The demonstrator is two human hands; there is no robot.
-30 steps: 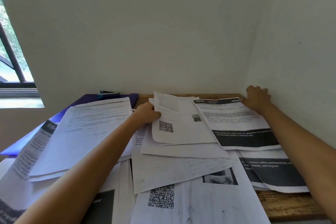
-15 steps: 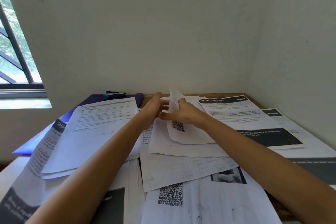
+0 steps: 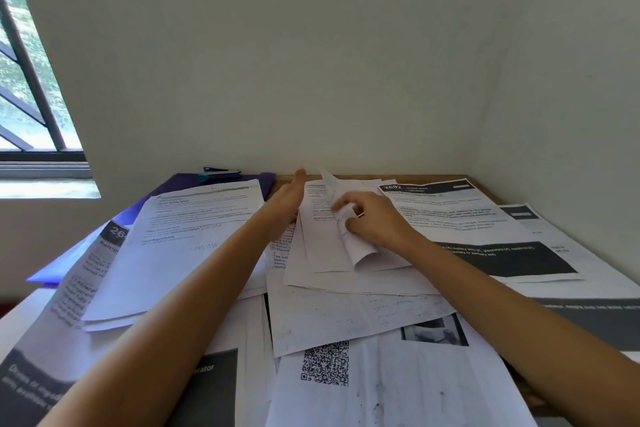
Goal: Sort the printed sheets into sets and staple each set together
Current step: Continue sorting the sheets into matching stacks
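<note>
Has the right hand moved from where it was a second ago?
Yes. The right hand has left the side wall and come leftward to the middle pile, where it grips a curled sheet.

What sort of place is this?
Likely a home or small-office work corner: a wooden desk set into a wall corner, strewn with printed sheets, a stapler at the back, a barred window on the left.

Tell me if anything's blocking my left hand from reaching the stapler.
Nothing visible blocks it. The stapler sits uncovered on the purple folder, left of the left hand; only a flat sheet lies between.
</note>
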